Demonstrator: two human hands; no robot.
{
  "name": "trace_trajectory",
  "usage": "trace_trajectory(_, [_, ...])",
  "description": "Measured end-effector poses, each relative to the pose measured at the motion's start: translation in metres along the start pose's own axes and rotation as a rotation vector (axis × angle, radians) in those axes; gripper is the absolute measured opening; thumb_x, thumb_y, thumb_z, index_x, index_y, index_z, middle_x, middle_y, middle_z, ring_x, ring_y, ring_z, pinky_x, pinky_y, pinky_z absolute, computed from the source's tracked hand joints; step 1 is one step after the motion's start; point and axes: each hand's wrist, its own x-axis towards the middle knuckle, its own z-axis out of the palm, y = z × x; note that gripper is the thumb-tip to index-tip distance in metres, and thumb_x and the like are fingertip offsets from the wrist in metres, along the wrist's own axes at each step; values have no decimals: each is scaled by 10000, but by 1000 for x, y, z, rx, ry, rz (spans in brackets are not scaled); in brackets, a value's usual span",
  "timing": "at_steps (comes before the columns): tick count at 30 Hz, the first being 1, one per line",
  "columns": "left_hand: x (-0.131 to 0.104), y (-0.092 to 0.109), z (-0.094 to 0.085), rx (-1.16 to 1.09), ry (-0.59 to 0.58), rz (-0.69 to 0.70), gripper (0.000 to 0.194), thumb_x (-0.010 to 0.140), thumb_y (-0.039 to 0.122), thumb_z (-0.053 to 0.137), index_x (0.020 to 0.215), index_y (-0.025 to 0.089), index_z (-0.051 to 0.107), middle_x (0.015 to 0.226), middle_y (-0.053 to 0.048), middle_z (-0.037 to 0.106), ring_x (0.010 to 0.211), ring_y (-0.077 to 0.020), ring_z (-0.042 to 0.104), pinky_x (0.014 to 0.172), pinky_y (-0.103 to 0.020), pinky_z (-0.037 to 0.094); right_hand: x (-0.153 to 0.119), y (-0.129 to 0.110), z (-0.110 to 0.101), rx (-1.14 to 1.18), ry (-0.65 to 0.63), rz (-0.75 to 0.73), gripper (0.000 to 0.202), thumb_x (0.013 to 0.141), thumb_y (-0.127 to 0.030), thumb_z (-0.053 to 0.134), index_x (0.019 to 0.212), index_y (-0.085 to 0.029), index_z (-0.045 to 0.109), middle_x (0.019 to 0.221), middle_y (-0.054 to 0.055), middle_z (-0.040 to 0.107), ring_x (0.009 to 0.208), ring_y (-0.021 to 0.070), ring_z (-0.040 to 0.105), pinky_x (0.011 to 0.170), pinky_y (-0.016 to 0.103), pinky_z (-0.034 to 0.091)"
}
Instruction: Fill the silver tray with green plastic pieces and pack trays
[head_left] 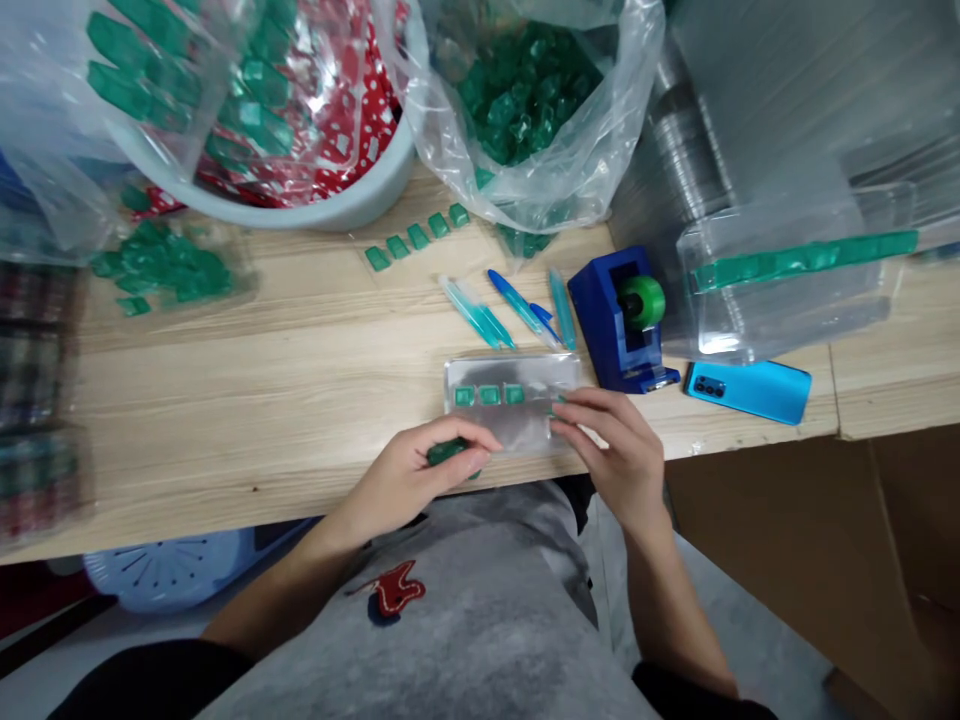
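Observation:
A clear plastic tray (517, 432) lies near the table's front edge, with three green pieces (489, 395) in a row in its left and middle part. My left hand (427, 465) is at the tray's lower left corner, its fingers curled around several green pieces (447, 451) that show between thumb and fingers. Over the tray's right end, my right hand (611, 440) pinches a small green piece (556, 404) at the fingertips, mostly hidden by them.
Pens (517, 300) and a blue tape dispenser (615, 320) lie behind the tray, with a blue phone (750, 391) to the right. Farther back are a bag of green pieces (525, 95), a round tub (300, 215), clear boxes (795, 310) and a loose green pile (169, 265).

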Motion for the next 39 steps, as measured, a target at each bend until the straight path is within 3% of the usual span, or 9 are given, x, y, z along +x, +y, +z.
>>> trace_trajectory(9, [1,-8,-8,-30,103,-67,121,805,303,616,853,207,672,810,5,655,700,-114,569,639,-229,442,31,23,2,-215,-310,-266,186,902,-156,573,1064,-152,665,971,109,723,872,217,654,764,362,562])
trace_trajectory(15, [4,-13,-5,-626,37,-120,204,760,335,732,879,176,690,772,-3,616,620,-96,559,596,-229,460,33,31,6,-245,-387,-267,193,905,-171,565,1073,-144,656,984,119,711,915,248,653,797,414,551])
trace_trajectory(19, [4,-5,-3,-867,-63,-97,219,736,275,779,923,176,719,742,-17,627,626,-101,581,587,-219,475,29,13,1,-221,-253,-211,344,877,-259,624,1214,-197,590,1088,135,671,999,271,629,821,453,539])
trace_trajectory(22, [0,0,1,-788,-72,-14,267,772,241,752,1033,217,696,766,-1,630,641,-92,598,620,-210,494,24,-16,-2,23,-157,-141,394,866,-245,647,1250,-263,562,1082,76,675,985,217,639,826,386,547])
trace_trajectory(25, [-4,3,7,-618,48,87,265,813,199,706,1063,255,643,808,29,620,630,-67,593,611,-180,490,19,-39,2,287,-182,-62,376,878,-207,632,1240,-293,575,1102,40,680,1012,176,644,851,332,553])
trace_trajectory(28, [-7,6,11,-408,186,171,152,812,181,697,941,222,627,815,33,625,606,-55,560,587,-166,472,16,-45,10,434,-153,35,327,863,-183,651,1170,-295,630,1080,26,694,1015,166,649,870,324,556])
trace_trajectory(31, [-8,8,13,-301,215,211,73,863,265,639,879,194,629,802,10,617,578,-65,525,566,-194,459,12,-45,15,547,-81,191,282,865,-206,650,1130,-301,658,1036,12,714,915,148,681,799,298,587])
trace_trajectory(34, [-8,11,13,-235,215,179,160,900,341,572,896,195,635,758,-3,602,578,-91,516,562,-230,452,8,-46,17,601,-32,290,263,874,-208,635,1114,-310,669,1033,9,729,899,151,701,775,296,606])
trace_trajectory(39, [-2,14,10,-23,215,157,118,824,312,649,824,200,612,815,-14,640,765,-143,589,725,-265,486,4,-45,17,447,-9,158,345,878,-119,603,1140,-333,673,1084,18,714,1023,178,670,879,358,580])
